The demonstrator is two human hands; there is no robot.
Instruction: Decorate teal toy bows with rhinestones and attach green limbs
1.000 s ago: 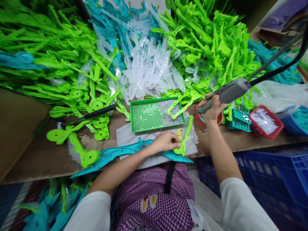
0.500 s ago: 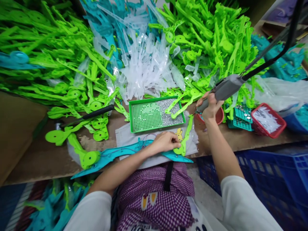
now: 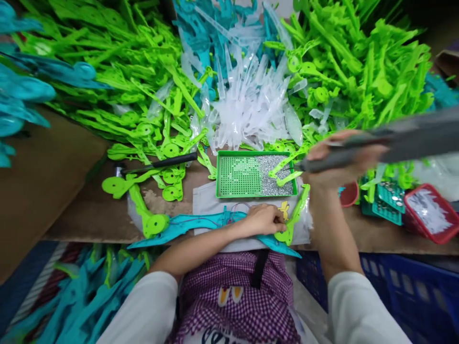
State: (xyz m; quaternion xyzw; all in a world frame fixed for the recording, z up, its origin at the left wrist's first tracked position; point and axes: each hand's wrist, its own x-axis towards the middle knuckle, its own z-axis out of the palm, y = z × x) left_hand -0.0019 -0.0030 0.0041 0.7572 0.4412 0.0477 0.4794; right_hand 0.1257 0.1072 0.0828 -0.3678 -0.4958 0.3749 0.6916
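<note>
My right hand point(image 3: 335, 157) is wrapped round a grey electric screwdriver point(image 3: 401, 138), which is blurred by motion. Its tip points left, over the right end of a green perforated tray point(image 3: 236, 196) that holds small silver screws point(image 3: 267, 174). My left hand point(image 3: 263, 220) is closed, fingertips pinching the round end of a lime-green plastic arm point(image 3: 294, 219). That arm sits on the right end of a long blue plastic piece point(image 3: 193, 222) with thin wires at its middle. Another lime-green arm point(image 3: 156, 225) lies on the blue piece's left end.
Heaps of lime-green parts point(image 3: 139, 71) and clear plastic pieces point(image 3: 244, 105) fill the back. A hammer point(image 3: 161, 164) lies at left. A red basket of white pieces point(image 3: 432, 212) and a teal tray point(image 3: 389, 203) stand at right. A blue crate point(image 3: 394, 282) is below the table edge.
My right hand has brought the screwdriver lower and tilted it nearly level, its tip now near the screws. The left hand stays on the green arm. The whole view has shifted.
</note>
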